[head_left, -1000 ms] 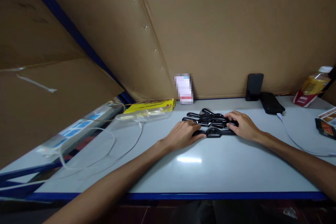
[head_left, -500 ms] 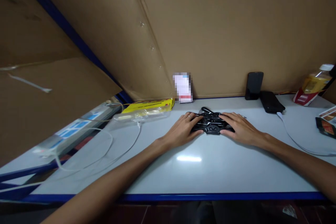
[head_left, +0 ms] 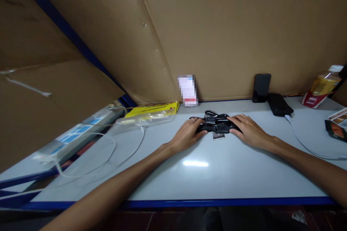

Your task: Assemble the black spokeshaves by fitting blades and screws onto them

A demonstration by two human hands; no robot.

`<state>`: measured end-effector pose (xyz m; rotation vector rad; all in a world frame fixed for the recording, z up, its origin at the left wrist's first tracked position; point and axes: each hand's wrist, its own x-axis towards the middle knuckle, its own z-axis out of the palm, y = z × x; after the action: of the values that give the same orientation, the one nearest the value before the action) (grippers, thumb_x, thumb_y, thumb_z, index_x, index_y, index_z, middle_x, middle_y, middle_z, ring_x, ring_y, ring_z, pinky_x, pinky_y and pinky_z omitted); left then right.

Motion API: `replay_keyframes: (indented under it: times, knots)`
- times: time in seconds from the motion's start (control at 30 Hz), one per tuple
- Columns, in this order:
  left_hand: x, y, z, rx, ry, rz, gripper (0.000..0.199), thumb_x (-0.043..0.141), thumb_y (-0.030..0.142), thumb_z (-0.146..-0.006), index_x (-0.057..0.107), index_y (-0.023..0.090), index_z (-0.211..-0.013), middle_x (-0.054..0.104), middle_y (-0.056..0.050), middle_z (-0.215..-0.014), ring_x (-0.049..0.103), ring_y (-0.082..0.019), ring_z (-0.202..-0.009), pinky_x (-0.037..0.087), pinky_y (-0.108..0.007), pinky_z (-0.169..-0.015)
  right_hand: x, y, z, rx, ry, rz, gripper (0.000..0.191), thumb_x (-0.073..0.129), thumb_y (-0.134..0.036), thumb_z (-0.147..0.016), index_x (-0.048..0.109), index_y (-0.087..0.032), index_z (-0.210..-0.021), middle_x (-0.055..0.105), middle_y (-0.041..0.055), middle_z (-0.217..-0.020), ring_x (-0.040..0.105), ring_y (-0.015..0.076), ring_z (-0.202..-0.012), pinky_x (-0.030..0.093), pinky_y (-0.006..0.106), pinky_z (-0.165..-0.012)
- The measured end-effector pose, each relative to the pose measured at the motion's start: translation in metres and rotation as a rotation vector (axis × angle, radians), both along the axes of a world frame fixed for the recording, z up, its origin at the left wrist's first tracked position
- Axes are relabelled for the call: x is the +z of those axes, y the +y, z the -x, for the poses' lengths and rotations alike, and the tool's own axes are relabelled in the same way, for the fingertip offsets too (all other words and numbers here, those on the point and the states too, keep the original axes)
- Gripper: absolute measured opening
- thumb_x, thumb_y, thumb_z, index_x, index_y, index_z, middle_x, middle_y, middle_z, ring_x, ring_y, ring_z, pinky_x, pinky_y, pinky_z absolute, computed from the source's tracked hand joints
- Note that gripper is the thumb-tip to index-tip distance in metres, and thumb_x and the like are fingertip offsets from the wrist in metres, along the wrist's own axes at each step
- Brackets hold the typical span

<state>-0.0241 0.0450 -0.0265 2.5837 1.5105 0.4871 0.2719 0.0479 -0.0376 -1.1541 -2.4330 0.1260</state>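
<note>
At least two black tools (head_left: 222,127); two hands (head_left: 189,132); one bottle (head_left: 321,87).

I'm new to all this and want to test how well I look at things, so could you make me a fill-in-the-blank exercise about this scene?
1. The left hand and the right hand grip tools of the colour ____.
2. The bottle has a cap of the colour ____.
3. The front edge of the table is coloured ____.
4. In the picture, the upright dark phone is to the ____ of the bottle.

Missing words: black; white; blue; left.
</note>
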Motion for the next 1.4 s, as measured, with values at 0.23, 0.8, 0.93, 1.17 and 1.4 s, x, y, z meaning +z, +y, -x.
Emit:
replay_keyframes:
  times: [0.23,0.8,0.93,1.17,1.4]
  knots:
    - [0.005,-0.003,-0.006,0.120,0.119,0.058,0.035,0.058,0.049,-0.095,0.059,0.020,-0.115,0.072,-0.005,-0.082,0.068,-0.025,-0.076,0.044,-0.031,-0.067,-0.005,0.007,-0.005,-0.010,0.026,0.000,0.053,0.049,-0.026,-0.101,0.045,-0.032,-0.153,0.061,0.0100,-0.141,0.057,0.0318,-0.128,0.051,0.055,-0.103]
    - [0.042,0.009,0.035,0.089,0.453,-0.106,0.057,0.046,0.067,-0.096,0.066,0.019,-0.072,0.057,-0.006,-0.057,0.054,-0.022,-0.056,0.024,-0.031,-0.057,-0.027,0.028,-0.017,-0.077,-0.036,-0.014,0.052,0.037,-0.035,-0.106,0.046,-0.023,-0.155,0.045,0.0090,-0.159,0.036,0.0304,-0.150,0.031,0.055,-0.123]
    - [0.046,0.014,0.045,0.113,0.375,-0.177,0.061,0.044,0.070,-0.095,0.060,0.020,-0.065,0.051,-0.003,-0.054,0.048,-0.018,-0.053,0.021,-0.029,-0.057,-0.029,0.031,-0.018,-0.074,-0.017,-0.014,0.051,0.039,-0.034,-0.105,0.047,-0.023,-0.154,0.045,0.0100,-0.158,0.038,0.0307,-0.149,0.032,0.055,-0.123]
    - [0.035,-0.001,0.024,-0.086,0.095,-0.095,0.066,0.043,0.073,-0.096,0.050,0.018,-0.059,0.039,0.004,-0.049,0.030,-0.010,-0.049,0.022,-0.026,-0.054,-0.028,0.030,-0.017,-0.078,-0.009,-0.009,0.051,0.039,-0.032,-0.105,0.047,-0.025,-0.154,0.047,0.0090,-0.157,0.041,0.0310,-0.147,0.036,0.056,-0.120]
    - [0.022,-0.030,-0.009,-0.355,0.147,0.072,0.063,0.047,0.072,-0.095,0.057,0.018,-0.063,0.044,0.003,-0.052,0.036,-0.010,-0.047,0.024,-0.029,-0.054,-0.023,0.029,-0.014,-0.101,-0.028,-0.039,0.048,0.038,-0.032,-0.105,0.051,-0.023,-0.151,0.051,0.0101,-0.154,0.041,0.0304,-0.147,0.034,0.056,-0.121]
